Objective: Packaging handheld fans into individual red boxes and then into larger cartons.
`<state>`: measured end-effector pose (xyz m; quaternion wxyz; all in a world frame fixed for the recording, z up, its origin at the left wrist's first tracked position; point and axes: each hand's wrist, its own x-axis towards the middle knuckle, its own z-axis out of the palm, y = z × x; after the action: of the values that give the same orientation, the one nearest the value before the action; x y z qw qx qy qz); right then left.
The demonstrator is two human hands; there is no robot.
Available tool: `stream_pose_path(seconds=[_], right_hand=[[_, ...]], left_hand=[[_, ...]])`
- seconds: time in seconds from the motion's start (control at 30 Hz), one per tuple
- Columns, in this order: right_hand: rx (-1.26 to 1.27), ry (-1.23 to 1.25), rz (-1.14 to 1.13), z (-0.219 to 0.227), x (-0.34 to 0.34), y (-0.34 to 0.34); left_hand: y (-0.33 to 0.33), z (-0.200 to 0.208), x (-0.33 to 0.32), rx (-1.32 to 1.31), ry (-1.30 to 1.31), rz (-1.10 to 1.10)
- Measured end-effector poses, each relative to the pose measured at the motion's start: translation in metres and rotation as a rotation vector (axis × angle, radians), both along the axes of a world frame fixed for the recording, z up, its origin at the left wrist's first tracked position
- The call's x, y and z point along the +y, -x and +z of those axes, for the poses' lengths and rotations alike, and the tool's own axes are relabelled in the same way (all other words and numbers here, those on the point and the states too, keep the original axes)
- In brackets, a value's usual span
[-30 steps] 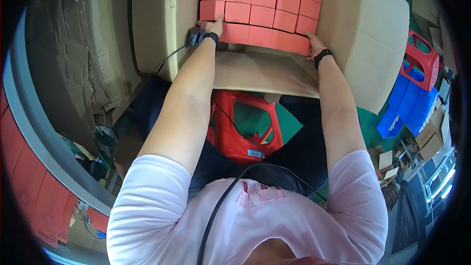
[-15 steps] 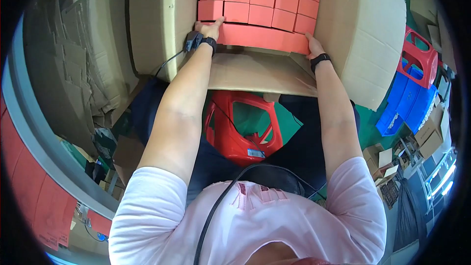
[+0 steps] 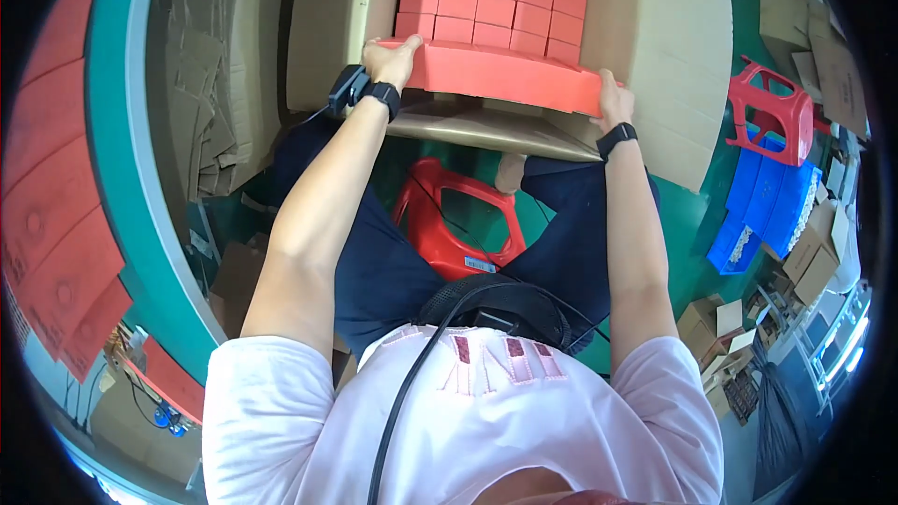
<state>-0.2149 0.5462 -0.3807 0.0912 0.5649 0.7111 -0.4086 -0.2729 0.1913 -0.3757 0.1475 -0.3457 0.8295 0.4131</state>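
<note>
Both my hands grip a long, smooth red box point(image 3: 510, 73) at its two ends, level with the near wall of a large open carton point(image 3: 678, 65). My left hand point(image 3: 391, 64) closes round the left end, with the thumb along the top. At the right end my right hand point(image 3: 614, 101) is closed on it; some fingers are hidden. Behind the long box, rows of small red boxes point(image 3: 494, 7) stand packed in the carton. Whether the long piece is one box or several pressed together, I cannot tell.
A red plastic stool point(image 3: 454, 266) stands between my legs. To the right are another red stool point(image 3: 795, 136), blue bins point(image 3: 762, 192) and small cartons point(image 3: 812, 248). On the left, folded cardboard point(image 3: 192, 84) leans beside a teal table point(image 3: 112, 112) holding red sheets point(image 3: 56, 187).
The long red box has come up and toward me, away from the stacked small boxes, with both hands still on it. The view has shifted, showing more of the left table.
</note>
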Motion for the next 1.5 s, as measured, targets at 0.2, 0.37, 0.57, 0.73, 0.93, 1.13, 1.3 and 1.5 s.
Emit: stream_pose_path(seconds=[0.2, 0.37, 0.57, 0.73, 0.93, 1.13, 1.3, 1.5], right_hand=[[0.315, -0.370, 0.227, 0.073, 0.021, -0.002], [0.660, -0.456, 0.290, 0.169, -0.003, -0.022], [0.670, -0.886, 0.432, 0.307, -0.004, -0.019], [0.916, -1.111, 0.439, 0.406, -0.019, -0.072], [0.729, -1.726, 0.784, 0.489, -0.013, -0.147], [1.763, -1.556, 0.935, 0.528, -0.027, -0.157], [2.125, -0.264, 0.526, 0.539, -0.129, -0.161], [2.183, 0.455, 0.537, 0.537, -0.185, -0.136]], left_hand=[[-0.028, 0.062, -0.001, 0.169, -0.012, 0.103], [-0.044, 0.117, -0.004, 0.435, -0.351, 0.243], [-0.036, 0.175, 0.014, 0.658, -0.525, 0.267], [-0.050, 0.231, 0.020, 0.776, -0.798, 0.236], [-0.096, 0.285, -0.002, 0.890, -1.248, 0.235], [-0.149, 0.333, -0.017, 0.903, -1.340, 0.312], [-0.221, 0.363, -0.081, 0.996, -1.233, 0.345], [-0.319, 0.391, -0.146, 1.260, -0.857, 0.588]])
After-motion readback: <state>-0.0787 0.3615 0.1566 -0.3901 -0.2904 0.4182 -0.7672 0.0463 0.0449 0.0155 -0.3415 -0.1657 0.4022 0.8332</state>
